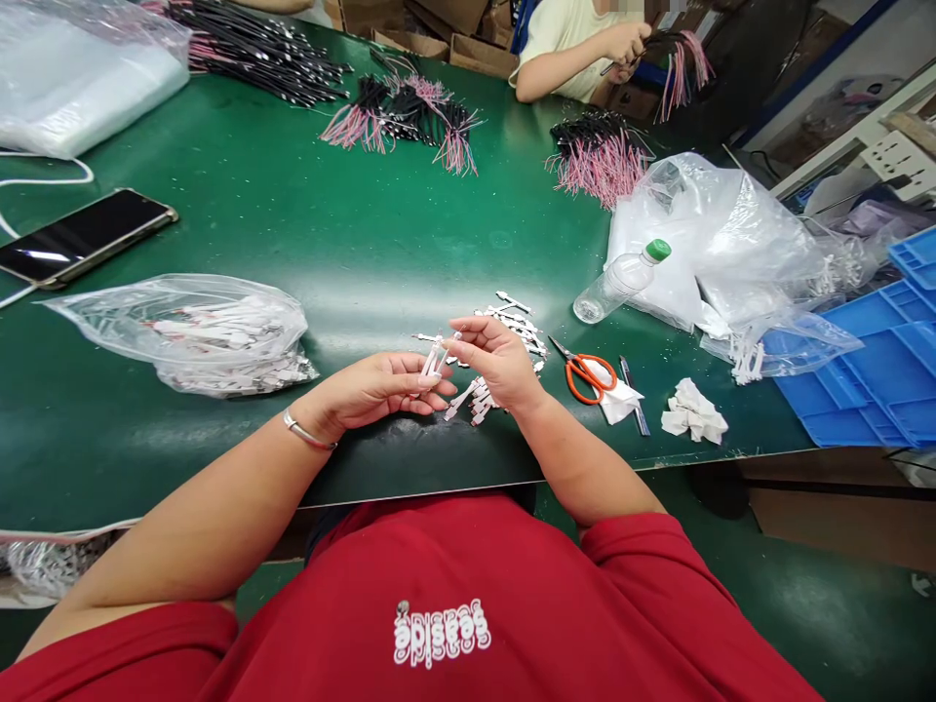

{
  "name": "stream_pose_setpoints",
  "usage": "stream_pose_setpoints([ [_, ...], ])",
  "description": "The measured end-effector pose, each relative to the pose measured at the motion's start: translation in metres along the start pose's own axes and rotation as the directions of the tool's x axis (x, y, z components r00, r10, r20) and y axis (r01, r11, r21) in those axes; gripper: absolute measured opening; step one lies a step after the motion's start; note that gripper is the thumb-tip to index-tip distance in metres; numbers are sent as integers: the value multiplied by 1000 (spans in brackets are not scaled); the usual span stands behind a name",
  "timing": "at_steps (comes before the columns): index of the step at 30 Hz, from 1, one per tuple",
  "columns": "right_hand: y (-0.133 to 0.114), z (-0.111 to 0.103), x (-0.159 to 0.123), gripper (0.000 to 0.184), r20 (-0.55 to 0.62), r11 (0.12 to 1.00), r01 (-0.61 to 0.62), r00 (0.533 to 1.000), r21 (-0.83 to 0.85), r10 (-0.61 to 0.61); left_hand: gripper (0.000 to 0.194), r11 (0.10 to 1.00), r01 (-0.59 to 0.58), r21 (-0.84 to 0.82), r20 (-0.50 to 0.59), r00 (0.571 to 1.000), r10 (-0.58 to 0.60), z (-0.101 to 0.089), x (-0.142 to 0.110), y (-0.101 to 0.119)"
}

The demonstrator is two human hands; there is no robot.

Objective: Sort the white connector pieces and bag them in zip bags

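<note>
Clear plastic bag (175,331) holds white tags (219,336); left hand (372,388) and right hand (497,363) grip one tag (433,359).

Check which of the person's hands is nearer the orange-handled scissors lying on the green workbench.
Right. The right hand sits just left of the orange-handled scissors, not touching them; the left hand lies farther away, beyond the right hand.
</note>
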State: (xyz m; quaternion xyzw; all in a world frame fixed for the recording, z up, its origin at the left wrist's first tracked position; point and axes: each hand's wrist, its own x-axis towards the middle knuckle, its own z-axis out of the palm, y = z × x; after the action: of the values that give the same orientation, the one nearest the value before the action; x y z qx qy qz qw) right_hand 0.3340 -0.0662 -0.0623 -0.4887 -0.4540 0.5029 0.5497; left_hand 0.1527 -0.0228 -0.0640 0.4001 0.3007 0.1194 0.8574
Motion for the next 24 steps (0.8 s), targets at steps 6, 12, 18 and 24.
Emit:
stream_pose_setpoints([
  [6,4,-3,5,28,77,993,34,997,-115,-25,20,999,-34,-1,-6,999,34,-2,2,-3],
  [12,1,-12,42,18,101,530,62,994,-846,46,13,981,-148,-121,-335,937,100,-6,11,4],
  [18,-5,27,53,22,403,-26,424,876,-905,266,13,973,-191,-127,-429,895,120,-8,13,8],
  [24,-5,19,64,29,205,387,107,954,-916,220,16,957,-231,-175,-475,871,124,-9,13,6],
])
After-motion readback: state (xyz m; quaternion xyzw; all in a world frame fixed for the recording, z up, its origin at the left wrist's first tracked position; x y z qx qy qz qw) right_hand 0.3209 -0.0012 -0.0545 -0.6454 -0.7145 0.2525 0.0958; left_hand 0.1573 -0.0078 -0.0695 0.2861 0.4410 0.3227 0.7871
